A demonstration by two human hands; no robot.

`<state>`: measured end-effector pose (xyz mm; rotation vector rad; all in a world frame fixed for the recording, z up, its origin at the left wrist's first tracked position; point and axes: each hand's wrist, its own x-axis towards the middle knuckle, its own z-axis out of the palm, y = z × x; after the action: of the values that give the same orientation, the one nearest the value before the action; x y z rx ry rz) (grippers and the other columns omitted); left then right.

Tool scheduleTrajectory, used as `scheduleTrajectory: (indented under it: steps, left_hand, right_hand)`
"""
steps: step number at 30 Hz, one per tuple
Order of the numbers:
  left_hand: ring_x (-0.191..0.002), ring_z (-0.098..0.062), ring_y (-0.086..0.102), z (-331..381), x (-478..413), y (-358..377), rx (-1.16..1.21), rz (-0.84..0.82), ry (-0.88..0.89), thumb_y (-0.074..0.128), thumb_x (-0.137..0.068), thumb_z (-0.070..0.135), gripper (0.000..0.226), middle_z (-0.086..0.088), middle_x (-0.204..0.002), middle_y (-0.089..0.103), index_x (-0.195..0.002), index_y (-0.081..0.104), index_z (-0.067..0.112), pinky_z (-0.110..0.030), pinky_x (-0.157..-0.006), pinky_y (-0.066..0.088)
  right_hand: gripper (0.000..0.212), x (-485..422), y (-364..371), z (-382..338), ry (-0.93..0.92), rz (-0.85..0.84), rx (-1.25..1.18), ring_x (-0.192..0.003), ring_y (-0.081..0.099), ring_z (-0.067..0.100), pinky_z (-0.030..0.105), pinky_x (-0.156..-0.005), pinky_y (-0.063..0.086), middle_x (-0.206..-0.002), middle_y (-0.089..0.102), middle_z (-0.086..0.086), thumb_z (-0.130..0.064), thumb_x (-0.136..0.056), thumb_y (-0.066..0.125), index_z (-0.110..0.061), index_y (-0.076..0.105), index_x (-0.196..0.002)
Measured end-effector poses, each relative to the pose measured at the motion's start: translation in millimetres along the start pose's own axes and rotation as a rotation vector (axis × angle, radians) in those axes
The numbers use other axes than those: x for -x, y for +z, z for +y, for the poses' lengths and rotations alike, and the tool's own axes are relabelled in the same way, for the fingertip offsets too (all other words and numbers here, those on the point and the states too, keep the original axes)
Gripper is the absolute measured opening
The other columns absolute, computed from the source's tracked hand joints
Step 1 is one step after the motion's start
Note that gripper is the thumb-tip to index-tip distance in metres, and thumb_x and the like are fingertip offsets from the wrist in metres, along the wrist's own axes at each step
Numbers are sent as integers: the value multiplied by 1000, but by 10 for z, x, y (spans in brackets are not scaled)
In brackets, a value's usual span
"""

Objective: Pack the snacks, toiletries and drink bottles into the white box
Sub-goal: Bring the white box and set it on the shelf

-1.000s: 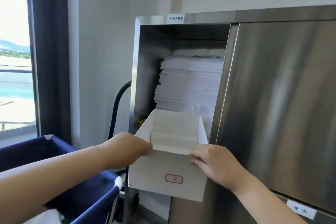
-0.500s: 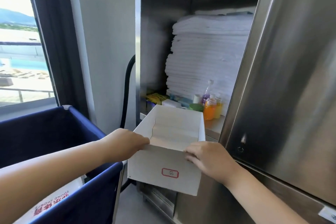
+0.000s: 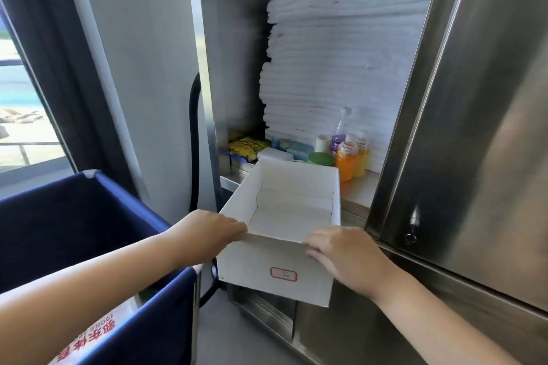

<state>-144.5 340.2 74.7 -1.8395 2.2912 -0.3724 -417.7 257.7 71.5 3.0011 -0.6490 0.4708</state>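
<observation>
I hold an empty white box [image 3: 272, 272] with a red-framed label in front of a steel cabinet shelf [image 3: 360, 191]. My left hand [image 3: 207, 231] grips its near left corner and my right hand [image 3: 344, 255] grips its near right corner. On the shelf behind the box lie a yellow snack bag [image 3: 247, 146], a white soap bar [image 3: 274, 153], blue packets [image 3: 299, 147], a green-lidded jar [image 3: 321, 159], a small white tube [image 3: 322, 143], a purple-labelled bottle [image 3: 341, 133] and two orange drink bottles [image 3: 347, 158].
A tall stack of white towels [image 3: 341, 62] fills the shelf's back. The open steel cabinet door [image 3: 474, 115] stands at the right. A dark blue cloth cart [image 3: 77, 234] sits at the lower left beside a curtain and window. A black hose [image 3: 194, 139] runs down beside the cabinet.
The view has tipped down and closer, so the shelf items behind the box have come into sight. Both hands keep the same grip on the box.
</observation>
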Motion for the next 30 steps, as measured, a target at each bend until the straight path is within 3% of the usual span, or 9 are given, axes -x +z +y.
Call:
scheduleTrajectory:
  steps: [6, 10, 14, 17, 20, 22, 25, 30]
  left_hand:
    - [-74, -15, 53, -416, -348, 385, -2, 11, 117, 48, -84, 9, 33, 10, -82, 48, -103, 36, 33, -28, -55, 35]
    - [-66, -14, 45, -723, -380, 542, 3, -9, 139, 48, -75, 7, 46, 11, -72, 35, -81, 15, 38, -28, -52, 29]
    - [-84, -14, 56, -952, -507, 527, -11, -20, 182, 55, -85, 17, 30, 12, -89, 51, -103, 38, 33, -28, -59, 38]
    - [-78, -13, 54, -1049, -595, 485, -19, 11, 211, 49, -92, 21, 22, 12, -93, 55, -110, 43, 32, -27, -59, 37]
    - [-83, -15, 57, -1091, -666, 465, 19, 32, 269, 43, -96, 26, 22, 13, -98, 58, -117, 45, 33, -24, -62, 34]
    - [-93, -16, 60, -1136, -697, 467, 65, 59, 302, 37, -99, 34, 23, 13, -107, 62, -120, 45, 36, -24, -66, 39]
    - [-92, -15, 60, -1209, -725, 490, 118, 60, 349, 31, -99, 41, 25, 13, -105, 63, -119, 46, 39, -26, -73, 44]
    - [-94, -14, 60, -1280, -766, 552, 123, 56, 383, 31, -99, 41, 26, 13, -106, 63, -120, 46, 39, -25, -76, 44]
  right_hand:
    - [22, -225, 280, 23, 77, -7, -62, -88, 61, 10, 19, -72, 43, -98, 66, -9, -34, -98, 47, -24, 64, -107]
    - [25, -497, 421, -81, 113, -52, -93, -88, 59, 12, 29, -76, 48, -97, 65, -7, -34, -98, 45, -21, 64, -107]
    - [26, -704, 456, -115, 180, -59, -126, -83, 57, 7, 22, -67, 43, -94, 65, -11, -43, -94, 50, -24, 65, -104]
    - [43, -733, 453, -37, 238, -90, -157, -86, 53, -3, 18, -73, 44, -94, 63, -17, -61, -90, 41, -29, 65, -104]
    - [64, -668, 424, 180, 261, 35, -229, -95, 53, -2, 18, -83, 43, -98, 65, -13, -68, -90, 22, -25, 68, -105]
    - [68, -653, 461, 317, 236, 130, -209, -99, 56, 10, 21, -87, 40, -91, 68, -5, -61, -95, 19, -17, 70, -93]
    - [67, -697, 628, 442, 252, 269, -206, -101, 58, 18, 25, -89, 40, -78, 67, -2, -50, -99, 19, -13, 65, -67]
    - [61, -811, 848, 459, 335, 521, -191, -61, 54, 21, 37, -67, 40, -56, 52, -1, -29, -99, 20, -11, 50, -48]
